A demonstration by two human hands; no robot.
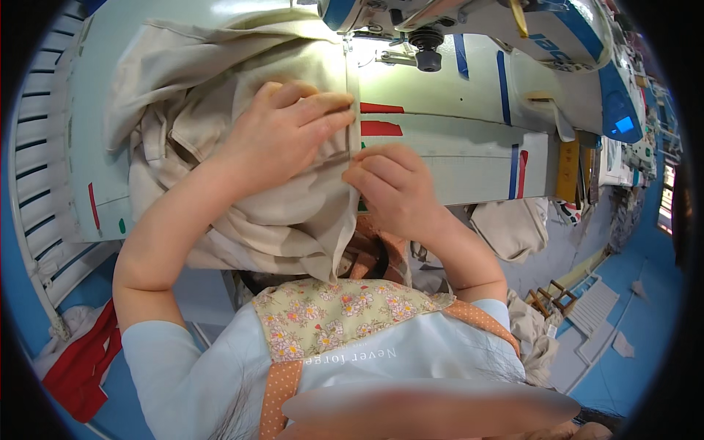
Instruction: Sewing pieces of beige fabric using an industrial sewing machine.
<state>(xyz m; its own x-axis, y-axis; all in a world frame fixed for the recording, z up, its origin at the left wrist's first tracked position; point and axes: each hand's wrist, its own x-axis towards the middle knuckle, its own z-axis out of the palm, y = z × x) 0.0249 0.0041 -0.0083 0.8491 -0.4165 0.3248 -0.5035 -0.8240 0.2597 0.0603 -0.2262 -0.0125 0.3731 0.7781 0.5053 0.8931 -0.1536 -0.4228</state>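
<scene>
A bundle of beige fabric (191,81) lies on the pale sewing table (447,139), its right edge running under the sewing machine (506,29) head. My left hand (282,132) lies flat on the fabric, fingers spread and pressing its edge down just in front of the presser foot (350,45). My right hand (392,187) pinches the same fabric edge lower down, near the table's front edge, fingers curled around the fold. Part of the cloth hangs over the table front toward my lap.
Red and blue tape marks (381,128) sit on the table beside the seam line. A white slatted rack (37,147) stands at the left, red cloth (81,367) below it. More beige pieces (513,227) hang at the right above a blue floor (631,345).
</scene>
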